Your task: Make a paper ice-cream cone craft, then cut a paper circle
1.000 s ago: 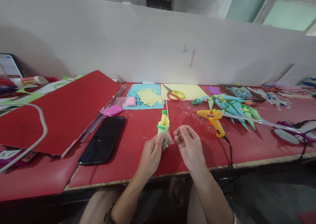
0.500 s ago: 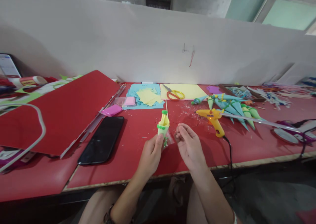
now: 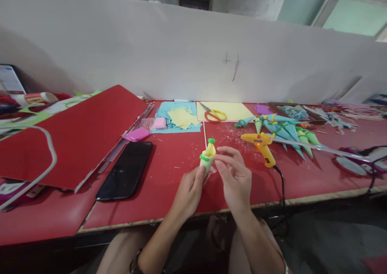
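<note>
The left hand (image 3: 190, 189) has its fingers closed round the lower body of a pale green paper cone (image 3: 205, 165), thumb along the near side, mouth upward and leaning slightly towards one o'clock. That low grip looks right: it leaves the rim free, and light pressure should steady the cone without creasing its wall.

The right hand (image 3: 237, 181) is at the cone's three o'clock side, half open with fingers curled; its fingertips are at the rim, but whether they pinch it or merely brush it I cannot tell. Small fingertip touches seem best here, with the left hand doing any turning of the cone.

A green band (image 3: 206, 158) runs round the front of the mouth, a yellow lining (image 3: 211, 150) shows inside, and a green ball (image 3: 211, 140) sits at the tip, at about twelve. These small parts could be knocked loose, so any pressing is better done from both sides of the paper than against one.

Outward from the cone, over the red bench (image 3: 169, 201), a yellow glue gun (image 3: 262, 141) lies at two o'clock, its nozzle facing the work; the right wrist and sleeve side should stay clear of it. More paper cones (image 3: 290, 133) lie beyond it, scissors (image 3: 215, 115) at twelve, and a phone (image 3: 125, 171) at nine.
</note>
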Demonstrator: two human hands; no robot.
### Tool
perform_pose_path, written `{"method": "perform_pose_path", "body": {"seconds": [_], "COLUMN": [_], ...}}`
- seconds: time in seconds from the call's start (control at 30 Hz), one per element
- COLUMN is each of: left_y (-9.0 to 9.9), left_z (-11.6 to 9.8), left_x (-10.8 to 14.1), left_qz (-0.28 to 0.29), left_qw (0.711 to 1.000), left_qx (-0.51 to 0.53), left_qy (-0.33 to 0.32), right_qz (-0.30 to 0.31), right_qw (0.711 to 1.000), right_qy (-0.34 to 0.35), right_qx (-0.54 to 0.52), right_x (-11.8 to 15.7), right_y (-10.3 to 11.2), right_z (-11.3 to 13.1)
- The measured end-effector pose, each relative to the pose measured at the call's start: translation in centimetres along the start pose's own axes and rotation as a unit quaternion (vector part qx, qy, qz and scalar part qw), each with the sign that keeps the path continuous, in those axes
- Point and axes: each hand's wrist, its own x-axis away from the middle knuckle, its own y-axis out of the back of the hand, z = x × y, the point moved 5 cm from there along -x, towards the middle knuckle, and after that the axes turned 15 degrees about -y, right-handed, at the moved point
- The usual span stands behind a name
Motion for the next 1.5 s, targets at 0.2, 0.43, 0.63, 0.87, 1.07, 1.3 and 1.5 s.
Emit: {"method": "perform_pose_path", "body": {"seconds": [0.2,0.43,0.63,0.87,1.07,1.3,1.5], "left_y": [-0.5,-0.6,-0.5,-0.6,-0.5,-0.4,-0.5], "left_z": [0.3,0.0,-0.4,0.1,-0.4,-0.5,-0.4], "left_x": [0.3,0.3,0.1,0.3,0.1,0.1,0.2], "left_qz": [0.003,0.0,-0.004,0.012,0.015,0.019,0.021], "left_qw": [0.999,0.997,0.999,0.999,0.999,0.999,0.999], "left_qx": [0.048,0.072,0.051,0.029,0.004,0.004,0.004], "left_qy": [0.004,0.004,-0.011,-0.003,-0.032,-0.051,-0.044], "right_qz": [0.042,0.063,0.062,0.11,0.129,0.132,0.127], "right_qw": [0.998,0.998,0.995,0.972,0.965,0.971,0.976], "right_qy": [0.029,0.003,-0.067,-0.158,-0.156,-0.138,-0.14], "right_qx": [0.048,0.017,-0.045,-0.138,-0.165,-0.144,-0.106], "right_x": [0.1,0.1,-0.1,0.0,0.1,0.3,0.2], "right_y": [-0.6,-0.8,-0.8,-1.7,-1.7,-1.7,-1.7], "right_z": [-0.1,0.0,-0.8,-1.6,-1.6,-1.2,-1.0]}}
